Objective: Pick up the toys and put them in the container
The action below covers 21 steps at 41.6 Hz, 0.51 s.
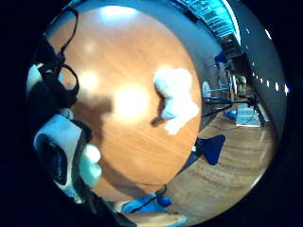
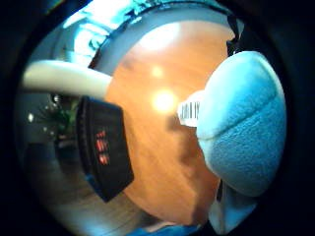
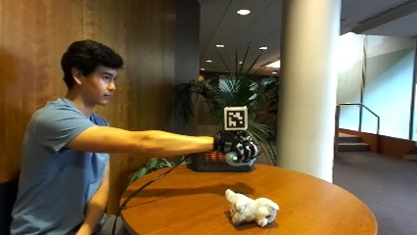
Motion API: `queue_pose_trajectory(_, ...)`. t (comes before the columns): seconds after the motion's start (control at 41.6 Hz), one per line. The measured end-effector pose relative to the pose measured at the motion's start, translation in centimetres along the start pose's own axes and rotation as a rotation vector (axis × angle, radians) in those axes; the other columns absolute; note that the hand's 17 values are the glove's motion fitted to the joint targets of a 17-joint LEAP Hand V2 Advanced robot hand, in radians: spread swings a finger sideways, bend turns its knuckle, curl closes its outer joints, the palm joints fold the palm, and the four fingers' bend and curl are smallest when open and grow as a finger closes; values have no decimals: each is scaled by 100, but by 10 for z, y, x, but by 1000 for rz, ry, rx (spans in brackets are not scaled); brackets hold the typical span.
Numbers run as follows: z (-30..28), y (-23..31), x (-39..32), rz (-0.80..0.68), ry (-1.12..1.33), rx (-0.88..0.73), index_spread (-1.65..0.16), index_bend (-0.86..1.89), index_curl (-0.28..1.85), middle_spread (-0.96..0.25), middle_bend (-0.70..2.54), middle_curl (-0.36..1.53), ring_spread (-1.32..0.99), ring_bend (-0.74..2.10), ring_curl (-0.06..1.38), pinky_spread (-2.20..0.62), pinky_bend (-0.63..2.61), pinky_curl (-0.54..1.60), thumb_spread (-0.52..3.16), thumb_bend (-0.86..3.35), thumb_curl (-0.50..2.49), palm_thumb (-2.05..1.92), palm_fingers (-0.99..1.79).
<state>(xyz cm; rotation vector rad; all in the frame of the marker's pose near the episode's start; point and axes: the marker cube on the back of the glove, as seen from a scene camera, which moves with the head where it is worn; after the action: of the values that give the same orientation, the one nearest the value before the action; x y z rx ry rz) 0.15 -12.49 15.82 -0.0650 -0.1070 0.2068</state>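
Light-blue plush toy (image 2: 243, 123) fills the thumb-side palm view, barcode tag showing; the right hand (image 3: 236, 146) has its fingers (image 3: 246, 149) curled round it, held in the air above the round wooden surface (image 3: 312, 205). Step looks like carry-to-container. The dark basket (image 3: 212, 161) sits just behind the hand, so next: move over it and release. White plush dog (image 3: 252, 209) lies on the surface, below and well apart from the fingers.

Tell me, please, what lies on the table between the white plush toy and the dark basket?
Nothing: in the outside view, only bare wood separates the white plush toy from the dark basket; the gloved hand hovers above, gripping a pale blue toy.
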Motion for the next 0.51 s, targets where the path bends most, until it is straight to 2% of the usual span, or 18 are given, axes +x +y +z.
queue_pose_trajectory(0.144, -52, 7, 1, -41, -42, 41, -33, 31, 26, -38, 54, 48, -43, 115, 55, -42, 117, 42, 66, 28, 81, 77, 93)
queue_pose_trajectory(0.289, -90, 25, 1, -253, 75, 84, -34, 28, 27, -41, 52, 50, -44, 114, 55, -42, 117, 43, 65, 28, 85, 76, 93)
queue_pose_trajectory(0.409, -132, 36, -26, -161, 61, 131, -35, 26, 29, -43, 50, 53, -45, 114, 55, -42, 117, 43, 64, 28, 88, 75, 92)
queue_pose_trajectory(0.505, -167, 46, -54, -165, 70, 168, -36, 24, 30, -45, 49, 55, -45, 114, 55, -42, 117, 44, 64, 28, 91, 74, 92)
